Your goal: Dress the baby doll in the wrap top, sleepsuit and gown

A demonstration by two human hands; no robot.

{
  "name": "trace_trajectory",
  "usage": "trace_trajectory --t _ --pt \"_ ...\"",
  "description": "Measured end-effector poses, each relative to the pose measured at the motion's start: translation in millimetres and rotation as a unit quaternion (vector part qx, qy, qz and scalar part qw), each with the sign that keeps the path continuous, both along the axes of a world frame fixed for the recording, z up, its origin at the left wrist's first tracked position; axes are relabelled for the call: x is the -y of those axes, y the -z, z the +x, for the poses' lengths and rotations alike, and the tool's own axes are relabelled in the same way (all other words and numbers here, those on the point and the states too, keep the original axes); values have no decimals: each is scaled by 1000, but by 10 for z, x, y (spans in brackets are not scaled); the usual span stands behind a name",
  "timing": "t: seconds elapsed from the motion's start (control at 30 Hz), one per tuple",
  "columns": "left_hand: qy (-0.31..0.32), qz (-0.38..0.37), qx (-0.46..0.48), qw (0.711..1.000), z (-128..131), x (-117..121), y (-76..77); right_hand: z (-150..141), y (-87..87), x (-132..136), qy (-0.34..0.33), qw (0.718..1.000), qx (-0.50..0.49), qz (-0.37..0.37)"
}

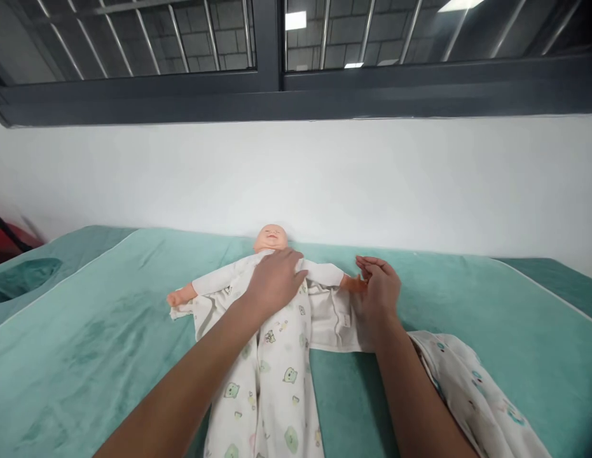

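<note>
A baby doll lies on its back with its arms spread out. It wears a white long-sleeved top and white trousers printed with green animal figures. My left hand rests on the doll's upper chest, thumb apart from the fingers, covering part of the top. Over on the right, my right hand has its fingers closed at the doll's hand, which sticks out of the sleeve. Beneath the doll's body and arms, a spread white garment reaches out to both sides.
A green plush cover lies under everything. At the lower right, beside my right forearm, is a crumpled white printed cloth. Behind stands a white wall below a dark-framed window. A red and black item shows at the left edge.
</note>
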State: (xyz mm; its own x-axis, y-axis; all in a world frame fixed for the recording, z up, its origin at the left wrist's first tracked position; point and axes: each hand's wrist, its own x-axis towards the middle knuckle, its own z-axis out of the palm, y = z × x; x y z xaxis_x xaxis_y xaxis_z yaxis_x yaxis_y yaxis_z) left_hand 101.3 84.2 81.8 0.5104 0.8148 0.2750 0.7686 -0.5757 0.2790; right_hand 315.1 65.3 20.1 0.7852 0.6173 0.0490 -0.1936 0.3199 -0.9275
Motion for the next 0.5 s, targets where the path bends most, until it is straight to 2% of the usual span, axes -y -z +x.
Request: trace_trajectory --t 0.07,0.13,0.23,0.3,0.37,0.5 --pt "-52 -2 124 991 -299 46 98 -113 -4 3 15 990 139 -14" --pt "-103 -35 242 964 -554 59 241 -275 0 8 -44 956 287 -28" --pt "-129 -103 356 920 -773 56 427 -531 17 28 -195 861 467 -49" --pt "-126 -133 385 905 -829 57 480 -647 23 45 -250 811 527 -54" --pt "-118 -154 392 899 -858 57 486 -699 23 52 -273 796 537 -58" --pt "-91 -180 383 901 -919 38 483 -691 18 33 -297 809 501 -81"
